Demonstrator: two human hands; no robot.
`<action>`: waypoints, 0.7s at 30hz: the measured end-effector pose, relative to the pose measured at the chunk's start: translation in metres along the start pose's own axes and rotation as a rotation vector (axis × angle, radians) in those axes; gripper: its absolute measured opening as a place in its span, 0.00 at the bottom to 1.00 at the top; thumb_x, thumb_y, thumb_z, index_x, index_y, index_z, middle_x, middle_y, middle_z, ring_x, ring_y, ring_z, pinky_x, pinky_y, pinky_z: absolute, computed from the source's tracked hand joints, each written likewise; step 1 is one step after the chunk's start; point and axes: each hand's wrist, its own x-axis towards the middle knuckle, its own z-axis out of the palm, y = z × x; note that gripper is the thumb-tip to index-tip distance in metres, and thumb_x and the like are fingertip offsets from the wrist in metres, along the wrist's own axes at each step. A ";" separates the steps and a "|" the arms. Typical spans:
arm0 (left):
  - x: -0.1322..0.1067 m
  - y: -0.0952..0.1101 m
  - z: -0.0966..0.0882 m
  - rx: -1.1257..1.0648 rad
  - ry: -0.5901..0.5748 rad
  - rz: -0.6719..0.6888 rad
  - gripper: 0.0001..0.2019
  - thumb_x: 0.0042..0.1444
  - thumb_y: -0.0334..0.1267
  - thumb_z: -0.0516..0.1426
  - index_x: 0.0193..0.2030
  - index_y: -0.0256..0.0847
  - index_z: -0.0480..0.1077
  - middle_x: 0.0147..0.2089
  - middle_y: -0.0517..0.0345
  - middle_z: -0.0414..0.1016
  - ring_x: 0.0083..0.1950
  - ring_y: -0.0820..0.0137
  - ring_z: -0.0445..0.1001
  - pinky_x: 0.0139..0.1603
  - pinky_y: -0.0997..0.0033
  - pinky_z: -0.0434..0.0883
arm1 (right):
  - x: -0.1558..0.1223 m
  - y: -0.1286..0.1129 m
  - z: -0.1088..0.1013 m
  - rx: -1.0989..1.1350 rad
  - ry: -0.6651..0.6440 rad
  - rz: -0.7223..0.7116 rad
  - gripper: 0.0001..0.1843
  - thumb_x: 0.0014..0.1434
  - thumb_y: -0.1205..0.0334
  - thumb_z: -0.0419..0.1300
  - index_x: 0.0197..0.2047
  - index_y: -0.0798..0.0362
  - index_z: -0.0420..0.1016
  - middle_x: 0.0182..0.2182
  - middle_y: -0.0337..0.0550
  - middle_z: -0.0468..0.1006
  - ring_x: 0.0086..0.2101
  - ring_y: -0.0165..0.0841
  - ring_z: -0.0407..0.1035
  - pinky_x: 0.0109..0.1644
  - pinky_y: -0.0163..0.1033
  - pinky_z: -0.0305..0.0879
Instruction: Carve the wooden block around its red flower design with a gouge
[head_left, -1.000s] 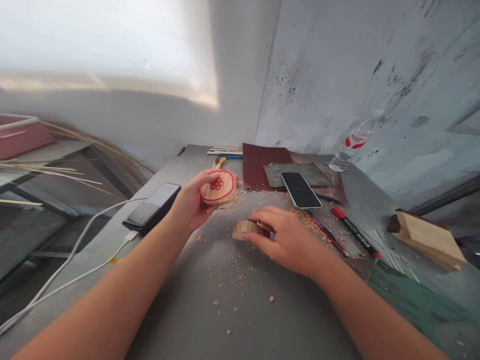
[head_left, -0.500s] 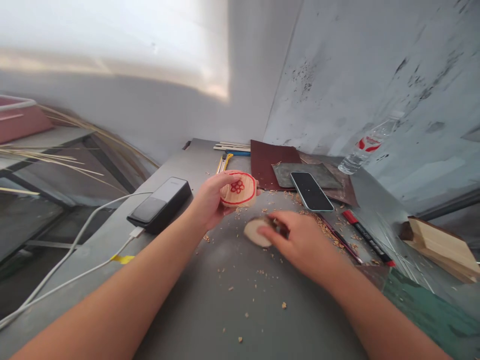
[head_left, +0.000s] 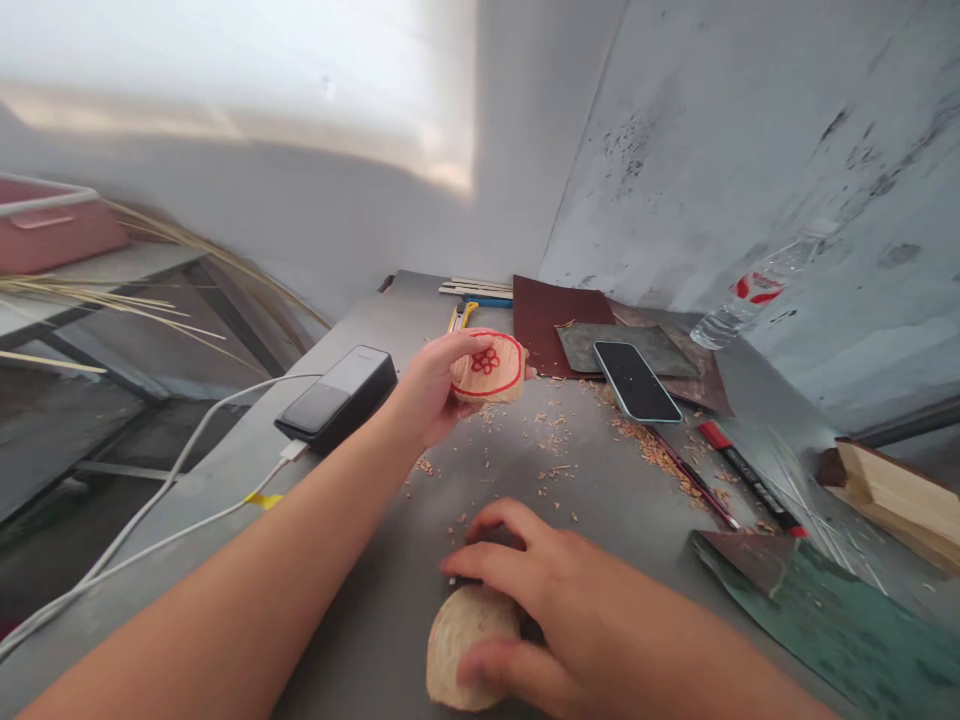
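My left hand (head_left: 435, 388) grips a pale wooden disc (head_left: 504, 372), thumb on its top face. Red marker lines on the disc form a ring near the rim and a small flower inside it. Close to me, my right hand (head_left: 525, 590) hovers with fingers spread over a round wood slice (head_left: 461, 640) that appears to rest on the table. Its thumb overlaps the slice's plain pale face, and the other fingers are apart beyond its far edge. Whether the thumb touches the slice is hard to see.
Wood shavings (head_left: 551, 430) are scattered over the grey table. A phone (head_left: 637, 382), red-capped marker (head_left: 750, 480), slim pen (head_left: 697, 478), sandpaper sheets (head_left: 559, 325) and a water bottle (head_left: 750, 290) are at the right. A yellow cutter (head_left: 461, 315) lies behind; a cabled black device (head_left: 337, 395) sits left.
My right hand has carried the plain wood slice down towards me, and its fingers have spread. My left hand still holds the marked disc. The view has shifted slightly.
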 end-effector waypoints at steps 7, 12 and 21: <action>0.000 0.001 -0.002 0.011 -0.007 -0.002 0.10 0.59 0.38 0.59 0.40 0.33 0.77 0.33 0.46 0.81 0.25 0.71 0.72 0.13 0.78 0.49 | 0.024 0.032 -0.003 -0.196 0.237 0.047 0.33 0.65 0.47 0.68 0.70 0.45 0.73 0.63 0.50 0.74 0.54 0.48 0.76 0.60 0.51 0.72; -0.001 0.002 -0.002 0.051 -0.019 -0.001 0.11 0.60 0.40 0.60 0.41 0.34 0.78 0.34 0.45 0.82 0.27 0.70 0.74 0.14 0.77 0.49 | 0.030 0.059 -0.039 -0.279 0.587 0.281 0.32 0.68 0.51 0.65 0.68 0.61 0.73 0.59 0.62 0.75 0.55 0.56 0.73 0.63 0.63 0.66; -0.001 0.003 0.000 0.027 0.026 -0.021 0.10 0.57 0.40 0.61 0.39 0.34 0.77 0.34 0.46 0.81 0.25 0.70 0.73 0.15 0.75 0.46 | 0.009 0.011 -0.006 -0.061 -0.122 -0.165 0.32 0.52 0.54 0.78 0.60 0.45 0.81 0.54 0.41 0.81 0.43 0.36 0.79 0.45 0.38 0.71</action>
